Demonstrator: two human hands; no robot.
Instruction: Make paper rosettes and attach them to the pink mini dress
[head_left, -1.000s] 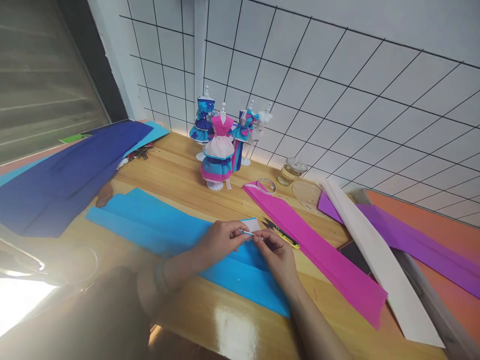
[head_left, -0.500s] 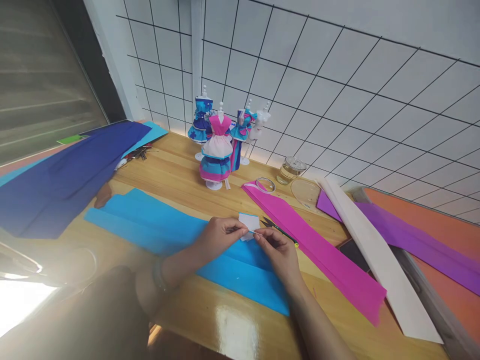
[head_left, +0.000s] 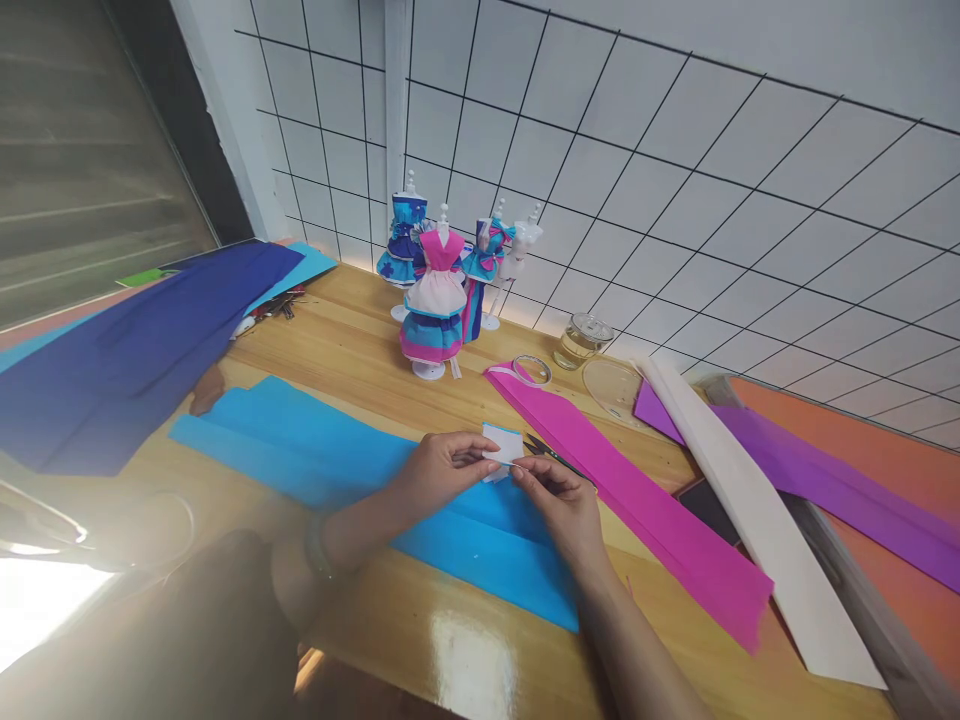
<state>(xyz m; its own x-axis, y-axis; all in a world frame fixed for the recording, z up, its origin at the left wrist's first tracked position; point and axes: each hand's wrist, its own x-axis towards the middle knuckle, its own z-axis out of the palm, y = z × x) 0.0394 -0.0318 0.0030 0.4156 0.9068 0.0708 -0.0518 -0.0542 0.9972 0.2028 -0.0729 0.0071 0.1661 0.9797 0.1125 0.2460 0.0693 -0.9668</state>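
A small white piece of crepe-like paper (head_left: 504, 441) with a thin blue edging is between my two hands, above a wide blue strip (head_left: 315, 440). My left hand (head_left: 448, 468) has thumb and forefinger at its left side. My right hand (head_left: 561, 500) pinches the near right corner, where a thin blue edge shows. Fingertips hide part of the piece. Just right of it lie dark-bladed scissors (head_left: 556, 454), their handle partly behind my right hand. A pink strip (head_left: 637, 490) stretches beyond them.
Small mannequins in paper dresses (head_left: 435, 290) stand at the back. Right of them are a tape roll (head_left: 532, 371), a lidded glass jar (head_left: 583, 340) and a clear disc (head_left: 611, 388). White (head_left: 765, 520) and purple strips (head_left: 840, 490) lie right, dark blue sheets (head_left: 150, 350) left.
My left forefinger has lifted slightly away from the thumb, showing more of the white piece. The piece has shifted a little to the right; my right hand has barely moved.
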